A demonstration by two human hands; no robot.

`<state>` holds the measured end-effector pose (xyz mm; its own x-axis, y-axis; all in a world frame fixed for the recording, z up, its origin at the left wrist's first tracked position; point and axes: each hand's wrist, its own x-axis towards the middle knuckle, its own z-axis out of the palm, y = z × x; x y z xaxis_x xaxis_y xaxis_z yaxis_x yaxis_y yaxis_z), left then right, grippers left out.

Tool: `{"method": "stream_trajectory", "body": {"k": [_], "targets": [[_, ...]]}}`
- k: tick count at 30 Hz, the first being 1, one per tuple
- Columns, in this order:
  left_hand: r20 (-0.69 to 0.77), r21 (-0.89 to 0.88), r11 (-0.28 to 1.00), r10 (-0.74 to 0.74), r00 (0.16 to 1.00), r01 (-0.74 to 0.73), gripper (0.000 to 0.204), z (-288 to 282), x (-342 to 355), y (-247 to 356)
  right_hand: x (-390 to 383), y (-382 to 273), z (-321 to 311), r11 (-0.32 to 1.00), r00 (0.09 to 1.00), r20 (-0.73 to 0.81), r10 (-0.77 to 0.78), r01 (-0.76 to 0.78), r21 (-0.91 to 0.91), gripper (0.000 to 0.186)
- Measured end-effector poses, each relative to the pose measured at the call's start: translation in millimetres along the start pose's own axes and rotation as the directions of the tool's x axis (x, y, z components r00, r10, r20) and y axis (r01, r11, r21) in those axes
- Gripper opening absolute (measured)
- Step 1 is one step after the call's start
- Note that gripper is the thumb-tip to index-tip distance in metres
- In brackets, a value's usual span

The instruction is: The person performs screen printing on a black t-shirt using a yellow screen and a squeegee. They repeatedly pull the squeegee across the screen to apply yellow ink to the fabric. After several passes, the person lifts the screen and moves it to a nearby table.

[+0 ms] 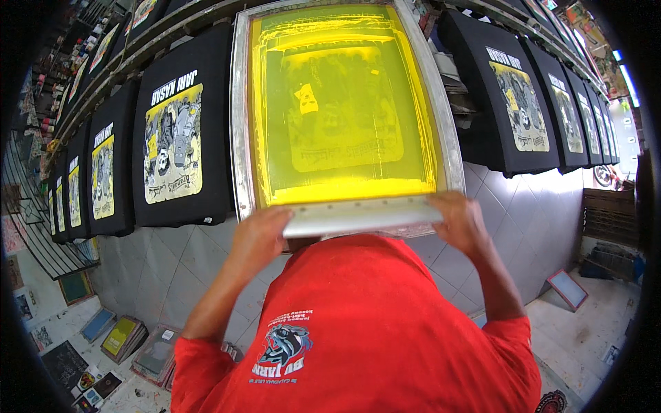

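A long metal-handled squeegee (363, 217) lies across the near end of a framed printing screen (451, 148). At its left end my left hand (265, 230) is closed around it, and my right hand (460, 219) grips the opposite end. Bright yellow ink (351, 189) forms a band just beyond the squeegee and streaks along the screen's sides and far end. Through the yellow-green mesh (344, 110) a faint picture with a rounded border shows. The squeegee's blade edge is hidden beneath its handle.
Black printed shirts on boards stand in rows, the closest being a left shirt (172, 124) and a right shirt (509, 103). Rails (131, 58) run behind the left row. Below lies a grey tiled floor (172, 251). Several frames (124, 337) lean at the lower left.
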<state>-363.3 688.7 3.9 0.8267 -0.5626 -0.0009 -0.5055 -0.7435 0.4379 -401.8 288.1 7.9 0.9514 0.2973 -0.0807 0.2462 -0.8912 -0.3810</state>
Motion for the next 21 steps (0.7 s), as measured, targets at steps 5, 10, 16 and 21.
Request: {"method": "stream_trajectory", "body": {"k": [5, 10, 16, 21], "targets": [[-0.054, 0.081, 0.997, 0.013, 0.998, -0.009, 0.033, 34, -24, 10, -24, -6, 35, 1.000, 0.996, -0.088, -0.025, 0.023, -0.020, 0.050], [-0.138, 0.131, 0.991, 0.042, 0.990, -0.024, 0.032, 46, -18, 3, -8, 4, 45, 0.988, 0.976, -0.177, -0.124, 0.105, -0.113, 0.048], [-0.170, 0.081, 0.996, 0.042, 0.984, -0.029, 0.026, 46, -16, 6, -7, 10, 51, 0.988, 0.972, -0.187, -0.138, 0.124, -0.088, 0.042], [-0.162, 0.084, 0.996, 0.025, 0.986, -0.011, 0.028, 42, -12, 6, -6, 10, 45, 0.990, 0.979, -0.153, -0.134, 0.124, -0.071, 0.041]]}}
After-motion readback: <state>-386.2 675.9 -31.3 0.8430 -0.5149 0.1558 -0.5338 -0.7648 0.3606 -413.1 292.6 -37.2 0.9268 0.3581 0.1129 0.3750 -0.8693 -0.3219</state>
